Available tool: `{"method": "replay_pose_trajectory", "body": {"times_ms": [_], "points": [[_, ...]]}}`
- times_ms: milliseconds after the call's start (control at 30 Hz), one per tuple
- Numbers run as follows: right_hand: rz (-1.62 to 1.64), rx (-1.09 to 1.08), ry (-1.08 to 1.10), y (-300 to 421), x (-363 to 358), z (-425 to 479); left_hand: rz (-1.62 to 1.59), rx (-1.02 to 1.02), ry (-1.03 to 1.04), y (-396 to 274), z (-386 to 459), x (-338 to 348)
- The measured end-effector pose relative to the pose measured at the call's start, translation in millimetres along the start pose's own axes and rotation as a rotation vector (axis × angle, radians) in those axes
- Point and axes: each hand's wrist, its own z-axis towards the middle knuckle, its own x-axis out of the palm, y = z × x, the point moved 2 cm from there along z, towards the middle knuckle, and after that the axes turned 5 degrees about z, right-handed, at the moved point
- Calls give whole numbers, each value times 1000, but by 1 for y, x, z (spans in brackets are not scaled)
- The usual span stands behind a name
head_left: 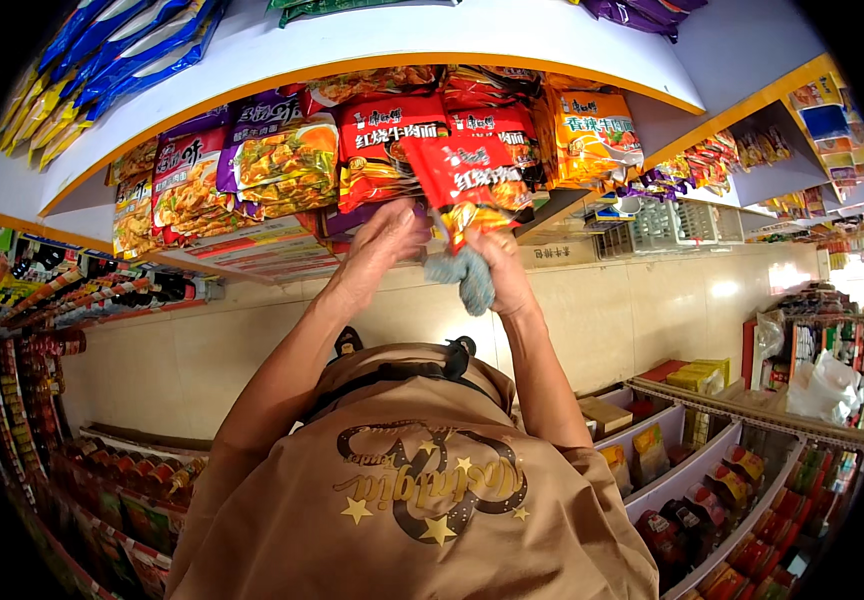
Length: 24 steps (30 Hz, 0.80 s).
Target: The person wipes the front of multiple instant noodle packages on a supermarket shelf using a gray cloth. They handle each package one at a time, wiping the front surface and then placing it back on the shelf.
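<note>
My right hand (503,266) grips the lower edge of a red instant noodle packet (469,176), tilted in front of the shelf. A grey-blue cloth (473,281) hangs from the same hand. Just left of the packet is my left hand (383,251), blurred, its fingers partly spread and nothing visible in them. Behind both hands, red noodle packets (387,142) stand upright on the shelf. Purple noodle packets (285,161) stand to their left, with a pink-red packet (190,184) farther left. An orange noodle packet (598,135) is on the right.
An upper shelf with a yellow edge (432,58) overhangs the packets and bears blue-and-yellow bags (124,67). White plastic baskets (683,223) stand at the right by the tiled floor (252,315). Behind me are bottles (139,469) at left and a divided shelf (691,450) at right.
</note>
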Motion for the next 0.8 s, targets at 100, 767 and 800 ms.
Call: {"method": "replay_pose_trajectory", "body": {"times_ms": [100,767,800], "points": [[-155,73,91,-1,10,-23,-119,65,81,-12,1,15],[-584,45,164,37,12,-80,-369,136,-109,-4,-24,22],[-532,-44,58,49,19,-82,-373,126,-95,-4,-26,23]]}}
